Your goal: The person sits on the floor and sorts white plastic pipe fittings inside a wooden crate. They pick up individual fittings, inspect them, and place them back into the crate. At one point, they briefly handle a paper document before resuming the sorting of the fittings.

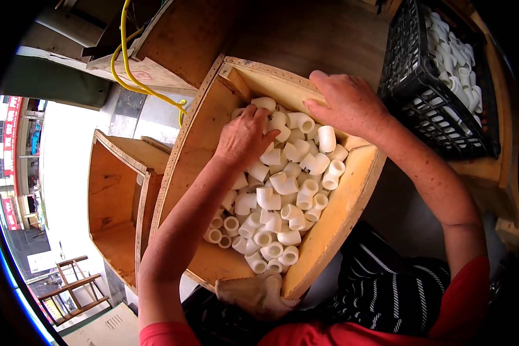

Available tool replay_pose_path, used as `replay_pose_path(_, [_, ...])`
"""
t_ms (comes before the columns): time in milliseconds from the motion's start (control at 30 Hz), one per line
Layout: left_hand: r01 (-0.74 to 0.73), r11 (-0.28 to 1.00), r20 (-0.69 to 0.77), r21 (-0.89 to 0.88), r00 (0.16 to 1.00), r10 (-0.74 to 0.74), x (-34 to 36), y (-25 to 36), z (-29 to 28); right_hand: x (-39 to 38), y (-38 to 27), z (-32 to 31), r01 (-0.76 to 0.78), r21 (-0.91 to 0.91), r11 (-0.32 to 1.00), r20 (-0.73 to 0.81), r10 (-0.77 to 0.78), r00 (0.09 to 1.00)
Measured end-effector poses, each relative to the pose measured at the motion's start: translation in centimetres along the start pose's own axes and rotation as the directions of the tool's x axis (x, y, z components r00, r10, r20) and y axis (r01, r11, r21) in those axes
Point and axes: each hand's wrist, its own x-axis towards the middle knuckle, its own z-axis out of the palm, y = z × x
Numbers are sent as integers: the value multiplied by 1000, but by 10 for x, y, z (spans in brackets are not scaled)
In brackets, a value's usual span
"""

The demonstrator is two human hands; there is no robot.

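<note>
A wooden box [334,210] holds a heap of white plastic pipe elbows [269,198]. My left hand [242,138] reaches into it at the far left of the heap. Its fingers are bent over the elbows there, and an elbow [278,123] shows between the thumb and fingers; the fingertips are partly hidden. My right hand [352,106] grips the far right rim of the box, thumb on the inner side and the other fingers over the outside, mostly out of sight.
A black plastic crate [412,81] of white fittings stands at the far right. Another wooden box [115,190] sits to the left. A yellow hose [134,83] hangs at the upper left. A pale cloth or glove [254,294] lies against the near end of the box.
</note>
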Motion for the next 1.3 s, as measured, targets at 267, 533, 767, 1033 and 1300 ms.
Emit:
replay_pose_path(267, [68,997,156,39,985,-74,6,15,8,0,5,5,-1,47,999,-12,2,1000])
replay_pose_path(533, [26,1000,131,6,991,-27,10,20,5,-1,1,1,1,19,1000,2,-1,1000])
replay_pose_path(767, [-35,995,47,88,998,31,23,26,21,0,1,2,-2,0,1000,23,2,1000])
replay_pose_path(1033, [43,997,54,58,997,-46,28,33,29,1,1,0,-4,3,1000,21,4,1000])
replay_pose_path(1300, [-70,993,-32,-99,997,67,26,36,22,-1,3,2,-5,6,1000,7,5,1000])
